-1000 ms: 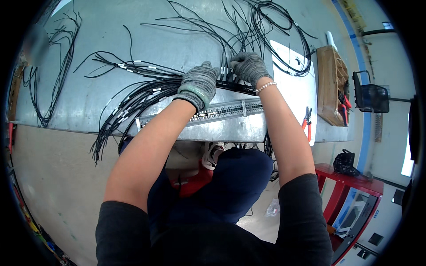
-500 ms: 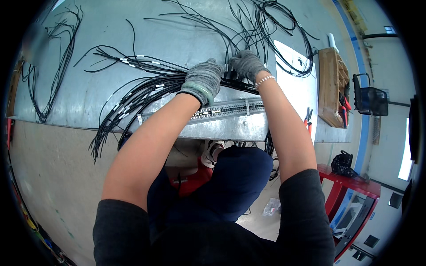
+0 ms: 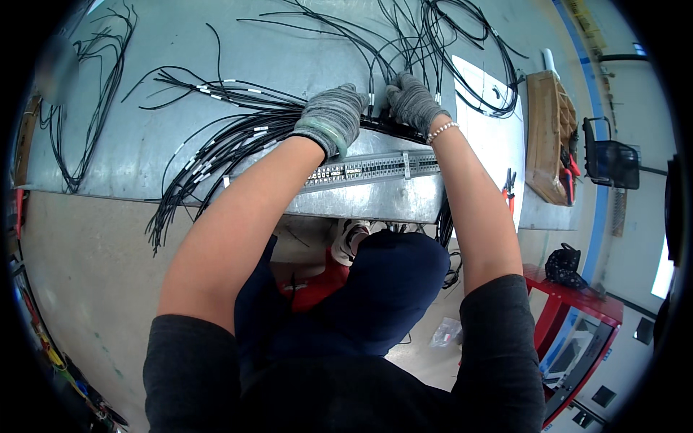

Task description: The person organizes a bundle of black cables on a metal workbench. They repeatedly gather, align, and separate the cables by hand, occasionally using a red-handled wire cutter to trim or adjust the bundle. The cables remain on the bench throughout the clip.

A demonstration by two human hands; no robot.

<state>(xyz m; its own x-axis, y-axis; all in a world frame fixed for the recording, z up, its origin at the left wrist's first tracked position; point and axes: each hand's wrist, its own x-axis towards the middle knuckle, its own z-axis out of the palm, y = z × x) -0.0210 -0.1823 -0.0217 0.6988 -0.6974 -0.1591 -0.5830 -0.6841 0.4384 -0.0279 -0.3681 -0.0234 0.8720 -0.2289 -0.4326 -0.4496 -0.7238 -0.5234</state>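
Note:
My left hand (image 3: 333, 117), in a grey knit glove, is closed over the bundle of black wires (image 3: 271, 121), whose loose ends fan out to the left with white marker sleeves. Just right of it my gloved right hand (image 3: 417, 105) is closed with its fingers around a thin black wire (image 3: 395, 71) that runs up toward the far side. The fingertips and the exact grip are partly hidden. Between the hands a white-sleeved wire (image 3: 371, 99) stands up from the bundle. A long metal rail with a row of terminal blocks (image 3: 364, 170) lies in front of both hands.
Looped black wires (image 3: 505, 79) lie over a white sheet (image 3: 469, 76) at the right. Beyond are red-handled pliers (image 3: 510, 189) and a cardboard box (image 3: 543, 137) of tools. Another wire bunch (image 3: 88, 137) lies far left. The metal table's (image 3: 361, 208) near edge is close to my legs.
My right hand has shifted slightly up and right, widening the gap between my hands. My left hand stays on the bundle. The whole view has shifted a little.

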